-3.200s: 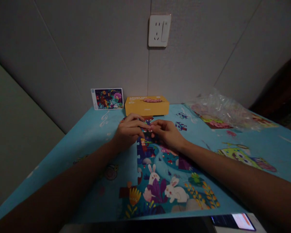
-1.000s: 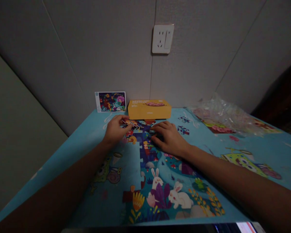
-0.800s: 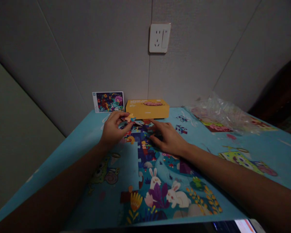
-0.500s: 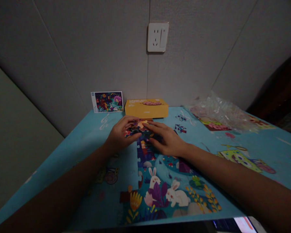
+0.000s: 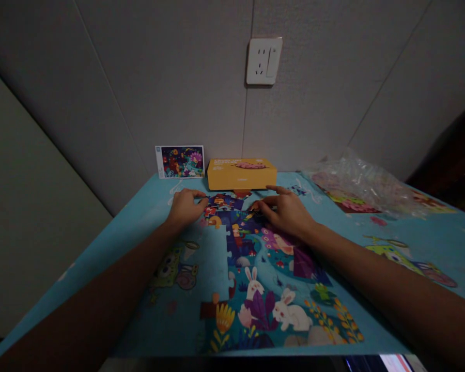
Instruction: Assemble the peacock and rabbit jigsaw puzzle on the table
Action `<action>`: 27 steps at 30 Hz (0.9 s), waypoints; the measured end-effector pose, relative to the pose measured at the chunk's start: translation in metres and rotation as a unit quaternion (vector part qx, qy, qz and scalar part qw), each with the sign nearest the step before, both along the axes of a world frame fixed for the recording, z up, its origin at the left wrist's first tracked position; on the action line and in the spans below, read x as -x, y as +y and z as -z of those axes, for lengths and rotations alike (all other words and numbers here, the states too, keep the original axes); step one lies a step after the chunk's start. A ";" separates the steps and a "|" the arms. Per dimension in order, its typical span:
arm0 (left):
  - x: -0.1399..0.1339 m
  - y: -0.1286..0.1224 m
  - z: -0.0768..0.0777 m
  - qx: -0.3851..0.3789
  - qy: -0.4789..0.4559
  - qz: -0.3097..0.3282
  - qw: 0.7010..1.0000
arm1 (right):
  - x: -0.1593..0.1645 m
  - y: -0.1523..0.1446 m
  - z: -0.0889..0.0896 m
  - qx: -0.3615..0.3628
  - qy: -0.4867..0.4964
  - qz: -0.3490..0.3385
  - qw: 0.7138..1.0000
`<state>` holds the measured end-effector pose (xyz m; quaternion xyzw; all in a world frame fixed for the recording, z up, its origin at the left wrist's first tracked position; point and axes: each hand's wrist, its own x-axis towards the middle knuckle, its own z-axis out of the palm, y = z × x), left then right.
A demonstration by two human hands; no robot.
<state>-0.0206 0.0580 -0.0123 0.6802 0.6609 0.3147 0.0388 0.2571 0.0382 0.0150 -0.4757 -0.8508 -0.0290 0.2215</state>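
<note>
A partly joined jigsaw puzzle (image 5: 271,263) with white rabbits and a teal stream lies on the table in front of me. Beyond its far edge, my left hand (image 5: 187,207) has thumb and fingers pinched at the left edge of dark puzzle pieces (image 5: 222,201). My right hand (image 5: 284,209) hovers over the puzzle's far right part, index finger stretched out. Between its thumb and other fingers is a small puzzle piece (image 5: 254,206) with orange on it, partly hidden.
A yellow box (image 5: 242,175) stands against the wall, with a picture card (image 5: 181,161) leaning to its left. Crumpled clear plastic (image 5: 366,181) lies over printed sheets at the right. Another loose piece (image 5: 297,190) lies behind my right hand. A lit screen (image 5: 380,362) shows below the table's front edge.
My hands have moved apart from close together over the far pieces, the right hand going rightward with an orange piece. The pieces between them are uncovered. The view has shifted slightly left.
</note>
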 end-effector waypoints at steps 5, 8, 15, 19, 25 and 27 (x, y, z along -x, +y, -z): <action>-0.002 -0.001 0.001 0.000 0.012 0.023 1.000 | 0.000 0.002 0.002 -0.027 0.002 -0.008 1.000; 0.000 -0.001 0.003 -0.007 0.013 0.034 0.999 | 0.000 0.004 0.005 -0.035 -0.008 -0.035 0.999; 0.001 -0.001 0.007 -0.013 -0.001 0.056 0.998 | -0.004 0.011 0.013 -0.056 -0.020 -0.032 0.998; 0.000 -0.001 0.003 -0.022 -0.007 0.064 0.998 | -0.004 0.009 0.014 -0.051 -0.007 -0.013 0.999; -0.006 -0.008 -0.006 -0.056 -0.010 0.069 0.996 | 0.002 0.003 0.011 -0.033 0.037 -0.058 0.997; -0.007 -0.009 -0.008 -0.086 -0.010 0.057 0.995 | 0.005 0.000 0.010 -0.023 0.039 -0.070 0.997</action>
